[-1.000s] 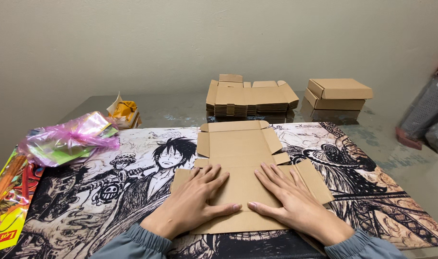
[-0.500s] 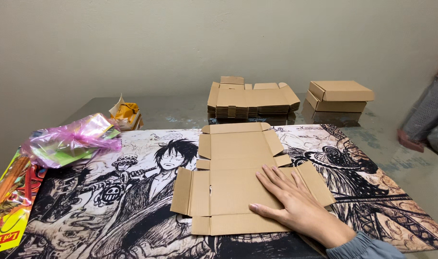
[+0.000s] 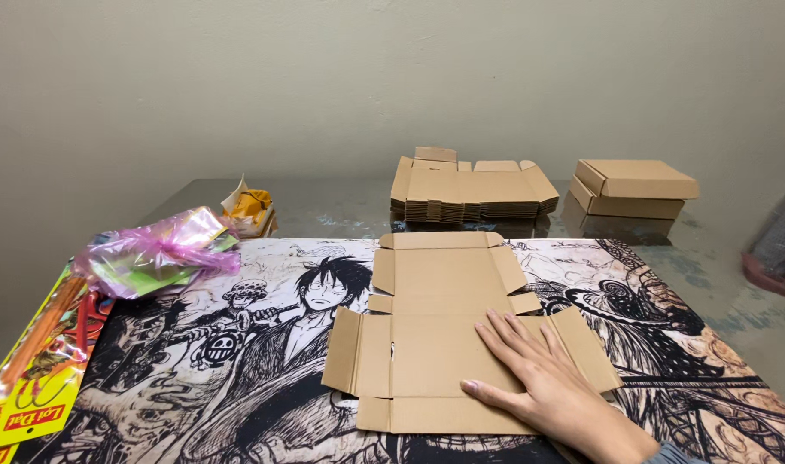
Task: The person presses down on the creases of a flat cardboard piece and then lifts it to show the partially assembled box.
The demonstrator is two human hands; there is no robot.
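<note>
A flat, unfolded brown cardboard box blank (image 3: 435, 322) lies on a black-and-white cartoon-print mat (image 3: 238, 361). My right hand (image 3: 543, 387) rests palm down on the blank's lower right panel, fingers spread and pointing away from me. My left hand is out of view. Behind the blank, a stack of flat cardboard blanks (image 3: 470, 189) sits on the glass table, with one folded, closed cardboard box (image 3: 635, 187) to its right.
A pink and green plastic bag (image 3: 156, 251) and yellow-red packets (image 3: 36, 361) lie at the left edge. A small yellow-filled paper wrapper (image 3: 248, 208) sits behind them. A person's grey-clad leg and pink shoe (image 3: 775, 253) show at the far right.
My left hand, flat on the blank a second ago, has withdrawn out of view. My right hand stays pressed on the blank's right side.
</note>
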